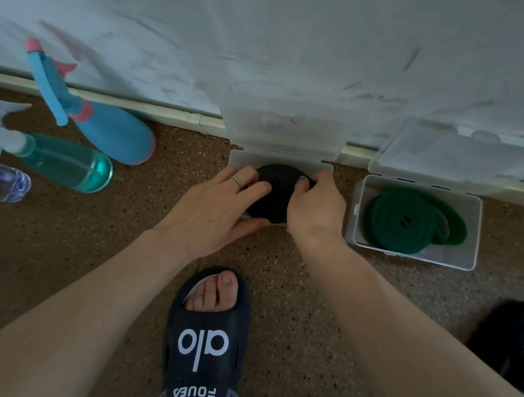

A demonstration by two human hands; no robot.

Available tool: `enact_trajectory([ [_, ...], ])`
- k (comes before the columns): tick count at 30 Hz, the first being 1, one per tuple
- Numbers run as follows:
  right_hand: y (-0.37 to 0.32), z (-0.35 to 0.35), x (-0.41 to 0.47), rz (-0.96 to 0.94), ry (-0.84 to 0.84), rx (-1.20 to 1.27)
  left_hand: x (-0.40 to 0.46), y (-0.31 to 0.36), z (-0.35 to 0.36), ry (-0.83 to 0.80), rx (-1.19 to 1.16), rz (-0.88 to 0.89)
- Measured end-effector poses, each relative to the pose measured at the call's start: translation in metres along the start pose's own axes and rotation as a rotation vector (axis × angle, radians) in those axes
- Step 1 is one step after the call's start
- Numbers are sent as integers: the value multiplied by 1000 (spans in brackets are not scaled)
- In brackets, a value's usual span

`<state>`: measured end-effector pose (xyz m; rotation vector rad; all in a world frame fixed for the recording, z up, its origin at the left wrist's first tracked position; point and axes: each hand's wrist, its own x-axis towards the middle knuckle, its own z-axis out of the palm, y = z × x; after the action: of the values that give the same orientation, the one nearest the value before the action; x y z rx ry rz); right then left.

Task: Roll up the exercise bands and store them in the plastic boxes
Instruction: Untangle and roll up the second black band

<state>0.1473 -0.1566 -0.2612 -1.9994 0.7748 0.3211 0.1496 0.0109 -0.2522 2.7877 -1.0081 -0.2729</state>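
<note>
Left grip: the left hand (220, 206) curls its fingers over the near-left edge of the black rolled band (275, 196), thumb tucked under the roll's near side.
Right grip: the right hand (315, 207) pinches the roll's right edge, fingertips hooked over the top.
Black band: coiled tight, sitting in or just over the middle plastic box (237, 159), whose clear lid (281, 132) stands open against the wall; whether the roll has bottomed out is hidden by the hands.
Green band: already rolled and lying in the right plastic box (411, 251), lid open, one loose loop bulging to the right.
Step in hand: seating the black roll in its box, by my reading.
Next move calls for: pressing the coil flat so it does not spring open, then freeing both hands together.
Nearby: spray bottles (72, 163) lie on the floor to the left, well apart.
</note>
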Motion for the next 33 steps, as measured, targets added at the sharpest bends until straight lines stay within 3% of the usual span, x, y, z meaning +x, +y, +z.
enact_trajectory([
  [12,-11,-29,18,-103,-276,-421,14,-9,-9,-90,152,163],
  [18,-15,-41,26,-178,-346,-675,19,-11,-6,-120,146,156],
  [33,-4,-49,22,-119,-444,-555,33,-10,-15,-224,138,145],
])
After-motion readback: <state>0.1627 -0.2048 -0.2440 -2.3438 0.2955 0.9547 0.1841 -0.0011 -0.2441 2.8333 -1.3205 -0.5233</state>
